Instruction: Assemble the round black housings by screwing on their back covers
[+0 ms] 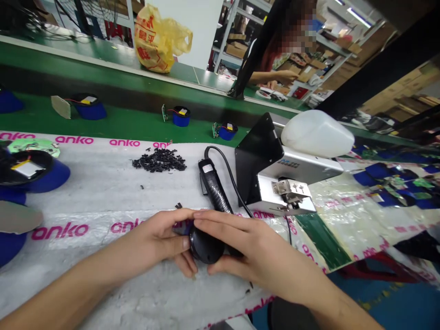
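Between my two hands is a round black casing (206,245), tilted above the covered bench. The fingers and thumb of my left hand (168,240) close on its left side. My right hand (237,238) wraps its top and right side, thumb below. My fingers hide much of the casing. Just behind my hands lies a black corded handheld tool (216,185), perhaps an electric screwdriver, its lower end hidden by my right hand. A pile of small black parts (159,160) sits further back, with a few loose bits near my left hand.
A silver and black machine (287,183) with a white plastic container (316,133) on it stands to the right. Blue housings with wired circuit boards (37,172) crowd the left edge; more sit on the green conveyor (137,119). Across it are a yellow bag (160,41) and another person's hand (287,77).
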Demonstrator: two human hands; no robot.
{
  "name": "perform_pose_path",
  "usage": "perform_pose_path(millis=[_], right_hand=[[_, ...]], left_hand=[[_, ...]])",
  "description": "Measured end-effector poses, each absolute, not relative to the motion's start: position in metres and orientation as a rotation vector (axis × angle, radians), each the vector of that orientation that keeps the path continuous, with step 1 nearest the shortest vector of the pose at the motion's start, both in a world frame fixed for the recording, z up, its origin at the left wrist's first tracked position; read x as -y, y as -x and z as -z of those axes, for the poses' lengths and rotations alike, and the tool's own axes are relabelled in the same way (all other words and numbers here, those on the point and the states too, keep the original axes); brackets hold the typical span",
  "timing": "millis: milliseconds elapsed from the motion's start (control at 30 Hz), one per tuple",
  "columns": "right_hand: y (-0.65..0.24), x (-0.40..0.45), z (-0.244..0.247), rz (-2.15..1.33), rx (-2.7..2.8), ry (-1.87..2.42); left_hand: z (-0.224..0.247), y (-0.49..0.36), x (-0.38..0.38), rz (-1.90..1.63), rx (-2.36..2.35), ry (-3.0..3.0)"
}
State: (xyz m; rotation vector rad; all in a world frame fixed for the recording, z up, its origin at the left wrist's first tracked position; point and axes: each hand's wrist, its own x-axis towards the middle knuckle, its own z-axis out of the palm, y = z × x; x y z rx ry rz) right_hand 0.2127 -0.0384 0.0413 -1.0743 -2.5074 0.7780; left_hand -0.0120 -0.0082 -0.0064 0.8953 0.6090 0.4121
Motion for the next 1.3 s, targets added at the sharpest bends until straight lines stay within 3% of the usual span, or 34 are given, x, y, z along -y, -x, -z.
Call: perform_pose_path(millis=[567,767,1033,1167,1300], right_hand=[[-0.205,0.034,-0.048,-0.799,2.617,1.132],[-0.206,0.047,-0.043,-0.636,2.618,1.165],[-0.202,0.036,-0.057,-0.875,2.665,1.206],[-0.198,0.034,-0.064,-0.970,2.625,1.151],[-0.203,0.041,-0.064,-0.798,2.667,1.036]], left_hand=[[0.009,0.022,-0.003,-0.358,-0.398,-0.820],[0.015,0.022,-0.005,-0.368,-0.337,-0.817],[0.014,0.024,-0.006,-0.403,-0.334,-0.785],[0.013,0.018,0.001,-0.421,-0.435,-0.874],[0.028,0.004,0.017,-0.381,-0.823,-0.977]])
